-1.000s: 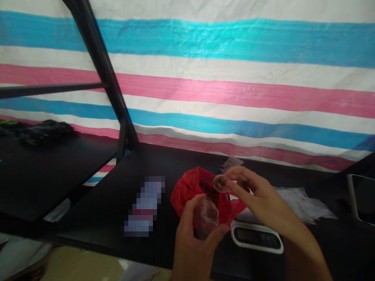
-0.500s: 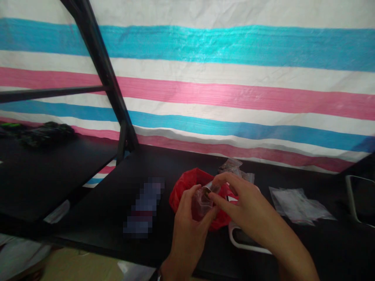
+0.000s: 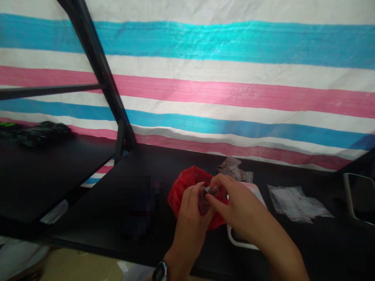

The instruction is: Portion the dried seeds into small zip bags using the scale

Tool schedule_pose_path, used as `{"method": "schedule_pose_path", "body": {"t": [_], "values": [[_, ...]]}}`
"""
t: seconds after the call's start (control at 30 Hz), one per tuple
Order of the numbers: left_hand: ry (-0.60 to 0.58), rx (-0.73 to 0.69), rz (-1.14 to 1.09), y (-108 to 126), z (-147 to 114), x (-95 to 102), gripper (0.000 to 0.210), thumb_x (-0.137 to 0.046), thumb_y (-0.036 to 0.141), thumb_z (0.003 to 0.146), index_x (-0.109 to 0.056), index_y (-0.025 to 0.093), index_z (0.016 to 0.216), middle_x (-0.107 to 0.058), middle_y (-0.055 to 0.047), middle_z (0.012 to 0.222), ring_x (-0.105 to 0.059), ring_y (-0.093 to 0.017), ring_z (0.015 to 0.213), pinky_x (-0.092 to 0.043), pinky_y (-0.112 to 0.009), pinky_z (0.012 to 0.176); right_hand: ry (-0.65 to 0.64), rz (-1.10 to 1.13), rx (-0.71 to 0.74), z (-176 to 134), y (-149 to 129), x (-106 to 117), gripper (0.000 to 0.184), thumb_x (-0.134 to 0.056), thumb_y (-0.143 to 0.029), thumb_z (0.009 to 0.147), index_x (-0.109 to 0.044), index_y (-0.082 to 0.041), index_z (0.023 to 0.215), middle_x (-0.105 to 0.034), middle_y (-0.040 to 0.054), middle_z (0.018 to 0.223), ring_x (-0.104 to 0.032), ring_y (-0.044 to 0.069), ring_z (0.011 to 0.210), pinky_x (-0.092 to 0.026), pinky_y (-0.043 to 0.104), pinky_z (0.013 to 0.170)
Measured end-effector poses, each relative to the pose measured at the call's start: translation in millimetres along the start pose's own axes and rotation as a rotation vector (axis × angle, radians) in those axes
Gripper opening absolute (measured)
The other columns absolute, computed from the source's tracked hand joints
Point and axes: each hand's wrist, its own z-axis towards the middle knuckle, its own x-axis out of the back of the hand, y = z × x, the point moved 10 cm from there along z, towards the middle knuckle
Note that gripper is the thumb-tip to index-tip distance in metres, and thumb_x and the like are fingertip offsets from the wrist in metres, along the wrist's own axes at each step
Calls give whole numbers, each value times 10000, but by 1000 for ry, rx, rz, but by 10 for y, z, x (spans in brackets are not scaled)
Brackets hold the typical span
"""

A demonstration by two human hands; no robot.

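My left hand (image 3: 191,212) is closed around a small clear plastic bag (image 3: 202,203), thumb and fingers on its two sides. My right hand (image 3: 236,199) pinches at the bag's mouth with thumb and forefinger; what lies between those fingertips is too small to make out. Directly beneath both hands sits an open red plastic bag (image 3: 182,188), its contents mostly hidden. A white-rimmed device (image 3: 246,245) lies under my right hand and forearm, largely covered. Just behind the hands are small clear bags with brownish contents (image 3: 230,168).
A pile of flat clear zip bags (image 3: 295,203) lies to the right on the black table (image 3: 164,156). Farther right is a pale-edged device (image 3: 359,195). A pixelated dark patch (image 3: 140,210) is at left. A black frame post (image 3: 99,70) rises before a striped sheet (image 3: 219,93).
Both hands stay together over the red bag, with the small clear bag now more bunched between them. The pixelated patch has turned from bluish to dark. The view has shifted slightly.
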Motion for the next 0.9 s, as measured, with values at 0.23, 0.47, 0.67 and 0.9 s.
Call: {"method": "schedule_pose_path", "body": {"t": [0.23, 0.47, 0.67, 0.9], "values": [[15, 17, -4, -29, 20, 14, 462, -672, 136, 892, -598, 278, 1325, -716, -63, 1251, -698, -252, 1187, -586, -440, 1026, -43, 102, 21, 40, 11, -111, 266, -792, -141, 880, -653, -248, 1079, -691, 9, 1092, -693, 207, 958, -469, 336, 844], [23, 208, -133, -119, 25, -38, 555, -729, 263, 861, -570, 240, 1392, -671, -117, 1378, -651, -298, 1293, -528, -522, 1110, 89, 57, 88, 77, -98, 65, 244, -693, -30, 889, -663, -244, 1002, -663, 4, 1092, -697, 180, 916, -510, 324, 823], [48, 283, -134, -119, 12, -38, 537, -713, 351, 859, -604, 214, 1367, -674, -148, 1382, -626, -338, 1334, -495, -575, 1139, 99, 88, 143, 79, -127, 55, 307, -739, -11, 875, -666, -248, 1057, -628, 14, 1151, -701, 180, 962, -547, 326, 866], [87, 398, -260, -171, -47, -72, 622, -753, 383, 848, -575, 229, 1425, -656, -146, 1441, -641, -328, 1340, -505, -548, 1144, 158, 175, 204, 35, -225, 166, 298, -754, -24, 874, -680, -253, 1051, -617, 19, 1175, -688, 165, 991, -557, 290, 873]]}}
